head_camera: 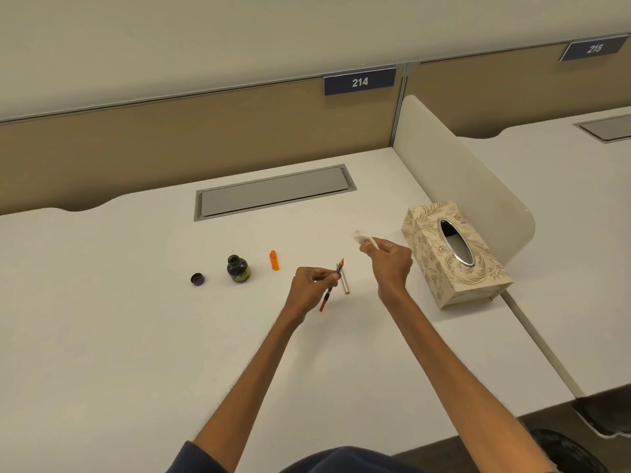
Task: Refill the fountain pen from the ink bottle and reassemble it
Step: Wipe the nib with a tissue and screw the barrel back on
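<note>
My left hand grips the pen's front section, nib pointing up and away, with its red converter hanging below the fingers. My right hand is raised beside it, pinching a crumpled bit of white tissue. The pale pen barrel lies on the desk just behind the held section. An open ink bottle stands to the left, its dark screw cap lying further left. The orange pen cap rests between the bottle and my hands.
A patterned tissue box sits at the right, against a white divider. A grey cable hatch is set into the white desk at the back. Beige partition panels rise behind.
</note>
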Available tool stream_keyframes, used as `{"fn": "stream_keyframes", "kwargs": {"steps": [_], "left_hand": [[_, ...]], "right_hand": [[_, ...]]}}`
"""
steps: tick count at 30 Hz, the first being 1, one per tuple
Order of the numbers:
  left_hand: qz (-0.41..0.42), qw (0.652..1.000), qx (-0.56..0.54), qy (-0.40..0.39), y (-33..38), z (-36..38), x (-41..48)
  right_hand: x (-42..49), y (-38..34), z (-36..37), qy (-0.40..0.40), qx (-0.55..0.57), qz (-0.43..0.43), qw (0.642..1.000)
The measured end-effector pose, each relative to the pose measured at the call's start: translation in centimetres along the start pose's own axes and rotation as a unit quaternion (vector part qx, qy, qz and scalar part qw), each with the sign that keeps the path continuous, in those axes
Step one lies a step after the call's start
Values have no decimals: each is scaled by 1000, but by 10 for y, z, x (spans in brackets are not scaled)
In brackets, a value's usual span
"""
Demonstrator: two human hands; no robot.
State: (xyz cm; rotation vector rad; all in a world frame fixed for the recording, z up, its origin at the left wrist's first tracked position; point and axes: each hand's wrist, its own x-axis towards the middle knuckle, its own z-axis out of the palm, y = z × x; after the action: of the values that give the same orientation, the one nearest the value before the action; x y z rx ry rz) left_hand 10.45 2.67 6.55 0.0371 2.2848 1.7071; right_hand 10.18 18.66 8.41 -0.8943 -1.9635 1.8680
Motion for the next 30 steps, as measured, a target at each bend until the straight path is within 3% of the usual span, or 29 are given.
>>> {"fn": "stream_keyframes", "kwargs": {"steps": [11,15,19,22,30], "left_hand": [[-110,985,-120,-60,7,-18,1],[-129,975,-163,-84,11,-19,4],[-126,970,-178,-111,13,-21,5],[-127,968,-186,-112,16,-22,7],[-108,972,-190,-86,17,-23,8]], "right_hand": [[-5,20,-6,-60,-16,6,998],[-4,21,-6,-76,-83,-29,993],[-7,20,-7,-159,-196,-167,953],[-5,16,-9,-229,-215,-235,920],[12,3,-14,-332,-325,-257,847]]}}
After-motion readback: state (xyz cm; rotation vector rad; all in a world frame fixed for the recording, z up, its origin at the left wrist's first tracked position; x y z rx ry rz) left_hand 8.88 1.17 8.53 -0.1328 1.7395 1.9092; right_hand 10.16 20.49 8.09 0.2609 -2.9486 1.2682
